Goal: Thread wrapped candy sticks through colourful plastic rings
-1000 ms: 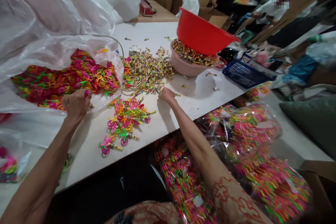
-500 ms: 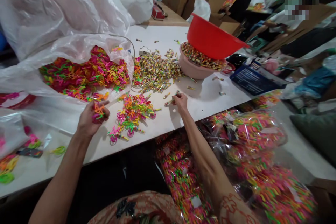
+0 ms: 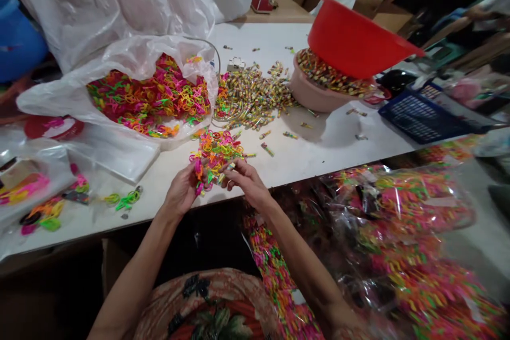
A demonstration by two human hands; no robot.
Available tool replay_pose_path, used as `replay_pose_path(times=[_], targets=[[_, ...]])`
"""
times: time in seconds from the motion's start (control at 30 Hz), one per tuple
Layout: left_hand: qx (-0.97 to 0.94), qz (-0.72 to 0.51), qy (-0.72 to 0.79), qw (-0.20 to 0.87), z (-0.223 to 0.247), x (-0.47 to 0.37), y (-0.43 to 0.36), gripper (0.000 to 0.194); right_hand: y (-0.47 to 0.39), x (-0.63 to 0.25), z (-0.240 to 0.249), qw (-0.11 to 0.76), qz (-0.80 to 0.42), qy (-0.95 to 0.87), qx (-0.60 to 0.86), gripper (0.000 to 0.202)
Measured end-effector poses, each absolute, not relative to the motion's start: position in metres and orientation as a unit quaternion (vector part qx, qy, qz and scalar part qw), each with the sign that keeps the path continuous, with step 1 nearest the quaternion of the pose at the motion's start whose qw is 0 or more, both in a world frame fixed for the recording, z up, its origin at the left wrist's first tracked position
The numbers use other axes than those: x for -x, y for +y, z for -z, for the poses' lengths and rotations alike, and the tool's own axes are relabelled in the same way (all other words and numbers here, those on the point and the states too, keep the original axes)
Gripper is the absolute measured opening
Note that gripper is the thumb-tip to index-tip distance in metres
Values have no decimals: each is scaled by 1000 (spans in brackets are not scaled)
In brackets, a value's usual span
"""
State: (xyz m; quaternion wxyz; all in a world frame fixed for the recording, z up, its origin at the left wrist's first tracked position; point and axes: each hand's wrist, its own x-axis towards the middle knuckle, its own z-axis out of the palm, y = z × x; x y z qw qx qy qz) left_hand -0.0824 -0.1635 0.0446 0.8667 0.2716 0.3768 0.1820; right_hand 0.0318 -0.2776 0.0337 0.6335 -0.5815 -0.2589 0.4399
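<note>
My left hand (image 3: 183,187) is closed around some pink and orange plastic pieces (image 3: 198,171) at the table's front edge. Just to its right, my right hand (image 3: 246,180) pinches a small striped stick (image 3: 228,168). Both hands are at the near side of a pile of colourful plastic pieces (image 3: 218,147). Behind that pile, many small striped sticks (image 3: 255,94) lie heaped on the white table (image 3: 295,162). An open white plastic bag (image 3: 51,96) to the left holds many bright plastic pieces (image 3: 159,96).
A red basin (image 3: 350,40) leans on a pink basin (image 3: 314,96) filled with sticks. Right of them is a blue basket (image 3: 418,114). Clear bags of colourful pieces (image 3: 410,196) lie below the table's right edge. A blue container (image 3: 18,37) stands at the far left.
My right hand has moved left and nearer to me with a stick, close to my left hand. My left hand is now at the pile's near side. The whole view has shifted.
</note>
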Motion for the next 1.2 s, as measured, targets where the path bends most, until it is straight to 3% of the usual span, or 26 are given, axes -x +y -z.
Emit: replay_pose_path(times=[0.1, 0.27, 0.43, 0.83, 1.2], targets=[[-274, -225, 358, 864, -35, 84, -163, 13, -275, -22, -35, 594, -463, -290, 590, 33], [-291, -224, 368, 854, -22, 85, -163, 34, -278, -25, -29, 602, -406, -295, 621, 38], [-308, -217, 372, 849, -22, 81, -172, 39, -280, -31, -27, 576, -414, -325, 625, 26], [-309, -185, 339, 869, -11, 90, -172, 33, -281, -29, -14, 679, -424, -199, 566, 26], [-306, -176, 342, 871, -14, 84, -177, 33, -284, -40, -15, 683, -425, -189, 564, 24]])
